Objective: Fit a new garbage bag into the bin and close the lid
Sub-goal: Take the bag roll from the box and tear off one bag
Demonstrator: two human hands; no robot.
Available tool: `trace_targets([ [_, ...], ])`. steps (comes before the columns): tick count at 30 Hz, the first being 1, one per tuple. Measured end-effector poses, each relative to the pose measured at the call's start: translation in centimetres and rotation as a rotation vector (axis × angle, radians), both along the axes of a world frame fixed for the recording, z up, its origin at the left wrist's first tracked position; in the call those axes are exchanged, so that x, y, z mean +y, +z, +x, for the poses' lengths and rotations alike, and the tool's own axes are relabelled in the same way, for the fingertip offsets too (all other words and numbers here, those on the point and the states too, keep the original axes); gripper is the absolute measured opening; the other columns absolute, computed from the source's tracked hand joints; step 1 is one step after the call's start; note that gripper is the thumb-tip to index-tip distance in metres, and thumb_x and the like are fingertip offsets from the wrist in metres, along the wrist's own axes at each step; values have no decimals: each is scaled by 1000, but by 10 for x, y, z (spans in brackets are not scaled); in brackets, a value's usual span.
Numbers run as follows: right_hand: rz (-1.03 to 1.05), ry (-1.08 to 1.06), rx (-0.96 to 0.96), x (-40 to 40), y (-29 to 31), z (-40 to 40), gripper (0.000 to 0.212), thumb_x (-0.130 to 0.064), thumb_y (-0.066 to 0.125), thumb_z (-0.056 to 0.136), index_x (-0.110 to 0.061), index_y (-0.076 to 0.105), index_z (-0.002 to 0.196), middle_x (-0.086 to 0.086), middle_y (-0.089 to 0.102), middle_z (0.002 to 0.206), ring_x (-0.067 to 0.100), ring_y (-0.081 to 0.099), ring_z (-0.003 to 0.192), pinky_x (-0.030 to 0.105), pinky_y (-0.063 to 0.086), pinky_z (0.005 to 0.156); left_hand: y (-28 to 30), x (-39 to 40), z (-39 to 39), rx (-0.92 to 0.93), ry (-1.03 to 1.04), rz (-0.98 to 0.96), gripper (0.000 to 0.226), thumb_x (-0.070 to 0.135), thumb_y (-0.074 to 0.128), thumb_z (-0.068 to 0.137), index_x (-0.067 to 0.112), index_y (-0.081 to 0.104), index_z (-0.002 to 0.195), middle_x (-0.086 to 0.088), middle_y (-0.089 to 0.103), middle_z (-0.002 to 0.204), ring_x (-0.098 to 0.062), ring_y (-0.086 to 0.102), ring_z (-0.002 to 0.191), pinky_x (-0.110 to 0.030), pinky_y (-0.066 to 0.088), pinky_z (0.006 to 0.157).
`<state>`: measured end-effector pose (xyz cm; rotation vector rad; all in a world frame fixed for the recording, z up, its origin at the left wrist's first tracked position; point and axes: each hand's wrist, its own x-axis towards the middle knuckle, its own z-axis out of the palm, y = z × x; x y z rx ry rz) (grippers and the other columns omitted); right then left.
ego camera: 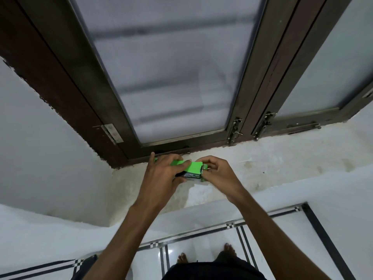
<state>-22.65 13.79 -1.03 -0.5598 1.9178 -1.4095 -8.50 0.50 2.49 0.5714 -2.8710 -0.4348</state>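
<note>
Both hands are up on the window sill (272, 158), working a green box (192, 168) that sits just below the dark window frame (66, 87). The left hand (163, 174) wraps its fingers over the box's top and left end, gripping it. The right hand (218, 171) has curled fingers pinching at the box's right end, where the flap looks open. I judge this to be the garbage-bag pack, with a bag about to come out, though nothing of the contents shows from here. The risks: tug too hard and several bags could spill, or the thin card could tear. The box could also slide off the sill's near edge onto the tiled floor (201, 249). No bin in view.
</note>
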Motion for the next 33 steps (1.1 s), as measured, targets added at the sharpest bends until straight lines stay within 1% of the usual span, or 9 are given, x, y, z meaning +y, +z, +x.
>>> trace_targets([
  [4,130,-70,183,28,-12,-25,33,9,56,82,-17,70,98,-3,70,102,16,65,96,23,54,74,8,8,-9,-68,-9,-76,53,32,75,85,35,59,135,1,59,138,-25,50,132,-55,21,121],
  [7,202,-104,367,38,-15,-35,23,-4,62,86,-22,69,98,-10,68,99,7,64,87,19,51,75,18,10,-23,-130,-96,-238,50,35,73,86,35,60,134,-1,61,134,-26,54,126,-49,26,118],
  [10,61,-36,181,39,-15,-38,19,-8,65,85,-21,71,98,-7,72,92,10,66,82,26,55,77,29,18,-44,-237,-160,-426,48,34,70,87,34,59,134,-1,60,129,-27,54,121,-43,34,111],
  [14,-10,113,-22,47,-21,-37,31,-6,68,84,-18,69,113,-1,72,106,16,68,98,31,55,91,41,22,-64,-288,-190,-533,46,29,79,79,32,66,122,-1,64,116,-27,59,111,-42,42,103],
  [20,82,192,325,47,-30,-44,59,-21,76,79,-28,55,133,-5,58,123,10,55,110,28,54,87,35,19,-54,-184,-99,-271,55,21,87,68,24,71,120,-3,68,112,-31,64,102,-39,52,82],
  [23,153,314,543,39,-31,-44,49,-28,72,82,-28,58,129,-5,57,123,14,50,112,28,46,92,15,14,-37,-169,-11,-120,66,15,88,67,24,66,128,-2,65,120,-29,62,107,-38,52,81],
  [27,226,378,711,34,-25,-43,21,-30,68,86,-25,66,106,-6,66,98,18,58,95,25,38,70,-13,0,-11,-135,85,-9,62,13,87,70,23,65,128,0,63,121,-27,63,106,-34,52,79],
  [29,268,329,791,38,-24,-43,23,-34,68,86,-24,65,106,-5,66,96,18,60,91,26,41,70,-23,-8,-1,-124,145,52,62,14,87,72,24,63,129,0,61,124,-26,61,109,-34,51,82],
  [33,337,196,835,51,-22,-41,36,-29,69,85,-23,50,115,-4,64,99,19,61,88,29,49,72,-38,-10,11,-92,173,153,72,22,88,71,23,57,137,-7,52,140,-30,44,134,-39,40,107],
])
